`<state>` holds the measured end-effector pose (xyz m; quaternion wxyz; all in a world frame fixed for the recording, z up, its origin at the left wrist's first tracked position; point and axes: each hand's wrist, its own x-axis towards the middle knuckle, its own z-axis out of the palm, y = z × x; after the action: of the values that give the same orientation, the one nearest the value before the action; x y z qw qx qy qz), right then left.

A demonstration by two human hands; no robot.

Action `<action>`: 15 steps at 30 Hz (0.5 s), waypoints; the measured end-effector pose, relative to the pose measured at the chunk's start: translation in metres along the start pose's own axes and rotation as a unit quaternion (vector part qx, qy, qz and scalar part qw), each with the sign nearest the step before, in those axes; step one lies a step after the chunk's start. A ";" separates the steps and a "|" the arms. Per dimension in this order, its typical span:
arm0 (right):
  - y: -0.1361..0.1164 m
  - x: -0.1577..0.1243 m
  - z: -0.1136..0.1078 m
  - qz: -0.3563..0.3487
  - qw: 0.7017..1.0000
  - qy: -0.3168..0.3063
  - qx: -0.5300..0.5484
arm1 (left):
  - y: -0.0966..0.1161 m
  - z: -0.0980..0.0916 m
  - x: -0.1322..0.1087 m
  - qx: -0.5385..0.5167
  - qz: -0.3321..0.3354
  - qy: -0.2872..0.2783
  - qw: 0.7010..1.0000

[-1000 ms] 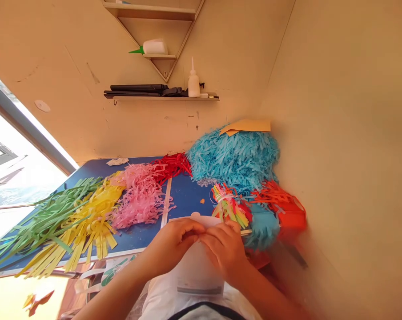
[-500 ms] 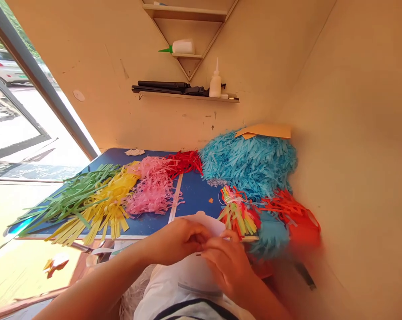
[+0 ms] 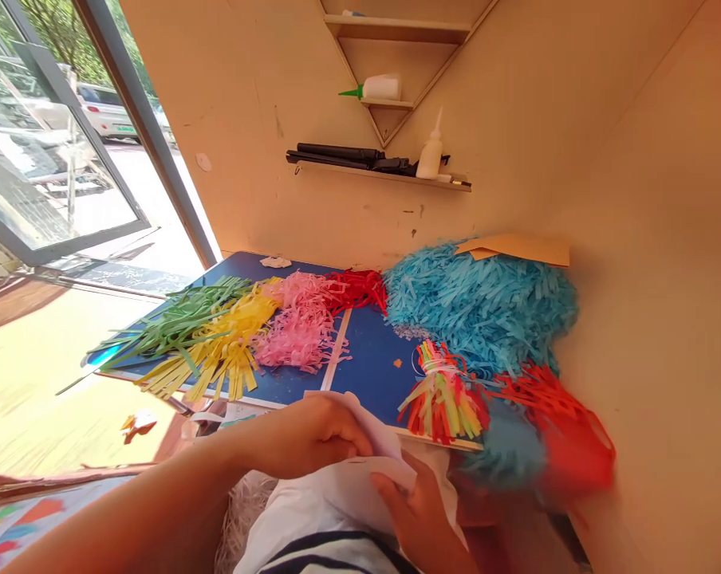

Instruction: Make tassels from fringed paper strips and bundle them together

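A pale sheet of folded paper [image 3: 377, 426] is spread between my hands over my lap, just in front of the blue table [image 3: 369, 371]. My left hand [image 3: 321, 434] is closed on its left side, with the fingertips curled inward and partly hidden. On the right edge, my right hand [image 3: 419, 506] pinches the paper between thumb and fingers. Beyond it on the table edge lies a multicoloured bundle of paper strips [image 3: 444, 395], tied with white near its top.
Green [image 3: 196, 315], yellow [image 3: 232, 339], pink [image 3: 304, 323] and red paper fringes [image 3: 360, 288] cover the table's left and back. A large blue fringe heap [image 3: 486, 307] is at right, beside red strips [image 3: 576, 430]. A wall shelf [image 3: 378, 167] holds a white bottle [image 3: 431, 155].
My hands have moved apart from close together, and the paper between them now stands more open. The camera has turned left, so the table and shelves appear farther right.
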<state>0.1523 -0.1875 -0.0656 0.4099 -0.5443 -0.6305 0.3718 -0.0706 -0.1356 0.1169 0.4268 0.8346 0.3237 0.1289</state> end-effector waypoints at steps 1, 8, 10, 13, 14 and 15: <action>-0.001 0.001 0.001 -0.015 1.000 0.001 -0.007 | -0.002 -0.001 -0.002 -0.012 -0.024 -0.009 1.000; -0.001 0.004 0.004 -0.107 0.994 0.006 -0.025 | -0.008 0.011 -0.010 -0.089 -0.106 0.109 0.984; -0.005 0.005 0.002 -0.134 0.990 0.010 -0.031 | -0.008 0.016 -0.019 -0.098 -0.087 0.208 0.969; -0.023 0.009 -0.004 -0.190 0.980 0.002 -0.059 | -0.007 0.020 -0.041 -0.071 -0.064 0.248 0.964; -0.032 0.010 -0.005 -0.233 0.970 -0.005 -0.070 | -0.008 0.020 -0.048 -0.060 -0.065 0.237 0.968; -0.042 0.012 -0.006 -0.289 0.954 -0.011 -0.081 | -0.008 0.021 -0.054 -0.058 -0.073 0.223 0.970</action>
<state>0.1406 -0.1805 -0.0233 0.4474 -0.3659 -0.7934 0.1909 -0.1052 -0.1802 0.1011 0.4001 0.7328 0.4622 0.2988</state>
